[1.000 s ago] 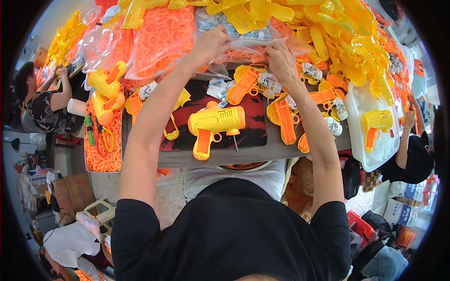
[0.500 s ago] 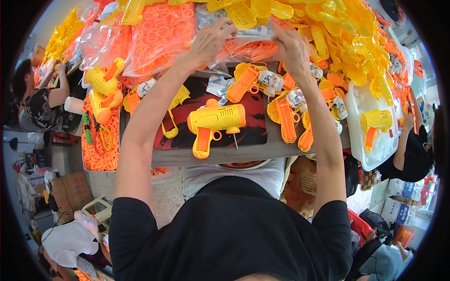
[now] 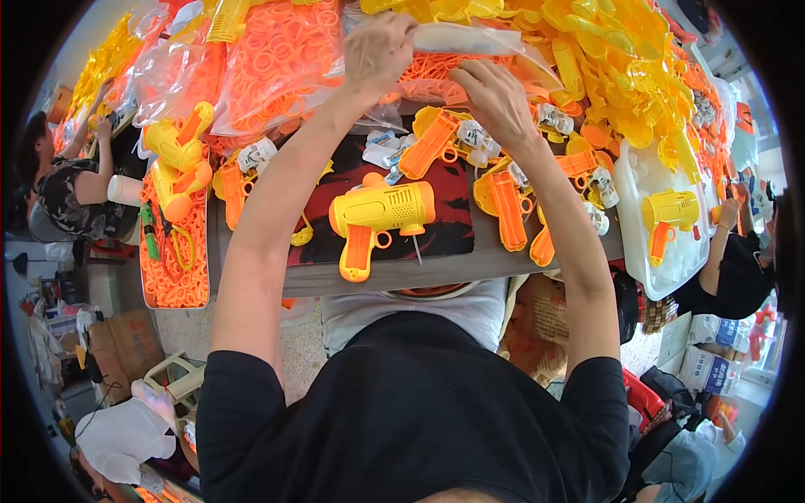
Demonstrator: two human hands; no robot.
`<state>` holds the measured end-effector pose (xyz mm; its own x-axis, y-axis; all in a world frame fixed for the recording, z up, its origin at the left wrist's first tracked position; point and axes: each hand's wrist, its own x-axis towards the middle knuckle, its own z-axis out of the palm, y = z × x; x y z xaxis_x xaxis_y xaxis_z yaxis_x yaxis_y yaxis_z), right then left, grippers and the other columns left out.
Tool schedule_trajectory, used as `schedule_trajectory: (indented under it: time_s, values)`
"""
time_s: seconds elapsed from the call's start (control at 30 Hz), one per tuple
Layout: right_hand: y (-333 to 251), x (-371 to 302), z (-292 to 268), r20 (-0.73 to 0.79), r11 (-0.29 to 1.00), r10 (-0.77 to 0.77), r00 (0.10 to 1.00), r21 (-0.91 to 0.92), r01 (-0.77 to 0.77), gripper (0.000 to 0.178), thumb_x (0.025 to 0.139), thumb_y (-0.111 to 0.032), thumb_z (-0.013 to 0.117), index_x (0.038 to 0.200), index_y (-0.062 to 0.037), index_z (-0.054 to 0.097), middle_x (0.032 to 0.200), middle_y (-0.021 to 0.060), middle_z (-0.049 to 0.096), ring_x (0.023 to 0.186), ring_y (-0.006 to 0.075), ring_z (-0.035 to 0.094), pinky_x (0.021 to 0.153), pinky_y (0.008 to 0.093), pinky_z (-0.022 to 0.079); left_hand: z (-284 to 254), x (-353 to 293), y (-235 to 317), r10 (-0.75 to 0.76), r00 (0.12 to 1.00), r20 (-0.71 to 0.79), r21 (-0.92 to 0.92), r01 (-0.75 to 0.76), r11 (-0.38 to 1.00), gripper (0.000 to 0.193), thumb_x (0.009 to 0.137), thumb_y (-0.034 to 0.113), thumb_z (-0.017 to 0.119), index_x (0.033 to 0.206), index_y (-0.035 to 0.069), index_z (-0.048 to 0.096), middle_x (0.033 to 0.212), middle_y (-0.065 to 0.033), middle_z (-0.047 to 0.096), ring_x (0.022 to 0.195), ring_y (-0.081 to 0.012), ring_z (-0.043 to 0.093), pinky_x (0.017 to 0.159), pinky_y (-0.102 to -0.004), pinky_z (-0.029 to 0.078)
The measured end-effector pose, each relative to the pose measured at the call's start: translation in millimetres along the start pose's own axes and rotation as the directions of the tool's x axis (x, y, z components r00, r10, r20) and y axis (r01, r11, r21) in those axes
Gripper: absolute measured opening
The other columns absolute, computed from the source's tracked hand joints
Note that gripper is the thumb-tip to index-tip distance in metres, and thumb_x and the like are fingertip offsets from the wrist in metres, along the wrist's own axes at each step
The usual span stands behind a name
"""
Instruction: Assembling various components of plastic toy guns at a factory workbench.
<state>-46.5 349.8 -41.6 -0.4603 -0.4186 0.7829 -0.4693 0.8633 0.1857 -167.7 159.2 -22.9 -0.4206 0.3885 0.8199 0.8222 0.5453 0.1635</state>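
Observation:
My left hand (image 3: 377,54) is closed on the edge of a clear plastic bag (image 3: 465,38) at the far side of the table. Thin orange parts (image 3: 440,65) show in the bag's mouth. Beside them is my right hand (image 3: 496,101), its fingers loosely bent and nothing visible in them. Nearer me, a yellow and orange toy gun (image 3: 383,210) lies on its side on a dark red and black mat (image 3: 453,214). Half-built toy guns with open orange grips (image 3: 508,210) and small white mechanisms (image 3: 478,138) lie around the mat.
Yellow shells (image 3: 620,75) are heaped at the far right. A bag of orange rings (image 3: 285,59) lies far left. A tray of orange parts (image 3: 174,281) stands left, a white bin (image 3: 641,251) with a toy gun right. Other people (image 3: 80,168) work at both sides.
My right hand has let go of the bag's edge and moved left and nearer, to the orange parts. My left hand has lifted its edge, and the bag's mouth gapes wider.

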Motion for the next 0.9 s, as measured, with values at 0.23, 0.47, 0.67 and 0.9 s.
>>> schedule_trajectory:
  time_s: [0.23, 0.47, 0.67, 0.9]
  values:
    - [30.3, -20.2, 47.5, 0.469, 0.959, 0.277, 0.839, -0.086, -0.268, 0.016, 0.084, -0.008, 0.062, 0.098, -0.0015, 0.061, 0.105, 0.0162, 0.064, 0.097, 0.0383, 0.065, 0.078, 0.0466, 0.052, 0.7, -17.1, 12.0, 0.063, 0.985, 0.159, 0.047, -0.071, 0.996, 0.014, 0.088, 0.022, 0.065, 0.096, 0.011, 0.069, 0.088, -0.0041, 0.071, 0.081, -0.0269, 0.069, 0.074, -0.0404, 0.051]
    - [16.7, -23.7, 28.8, 0.610, 0.907, 0.337, 0.717, -0.007, -0.420, 0.011, 0.085, -0.007, 0.063, 0.087, 0.0038, 0.062, 0.095, 0.0258, 0.066, 0.092, 0.0425, 0.065, 0.077, 0.0491, 0.052, -16.7, -25.5, 10.0, -0.039, 0.903, 0.427, 0.045, 0.022, 0.999, 0.025, 0.090, 0.032, 0.066, 0.102, 0.010, 0.069, 0.098, -0.0055, 0.072, 0.093, -0.0267, 0.069, 0.084, -0.0409, 0.050]
    - [16.7, -28.6, 9.7, 0.420, 0.906, 0.333, 0.844, 0.105, -0.410, 0.015, 0.086, -0.012, 0.064, 0.093, 0.0013, 0.060, 0.094, 0.0217, 0.066, 0.088, 0.0423, 0.063, 0.075, 0.0467, 0.049, -96.9, -79.2, 26.8, 0.094, 0.979, 0.180, -0.195, -0.058, 0.979, 0.042, 0.084, 0.033, 0.075, 0.118, 0.009, 0.067, 0.116, -0.0096, 0.066, 0.110, -0.0289, 0.062, 0.094, -0.0420, 0.047]
    - [-16.7, -11.3, -20.7, 0.448, 0.673, 0.453, 0.771, 0.396, -0.625, 0.016, 0.096, -0.013, 0.061, 0.104, -0.0008, 0.067, 0.092, 0.0072, 0.068, 0.080, 0.0194, 0.063, 0.072, 0.0322, 0.049, -183.8, -180.7, 60.9, -0.254, 0.794, 0.552, -0.233, 0.439, 0.868, 0.059, 0.082, 0.025, 0.080, 0.134, 0.007, 0.060, 0.131, -0.0188, 0.060, 0.124, -0.0347, 0.056, 0.105, -0.0420, 0.044]
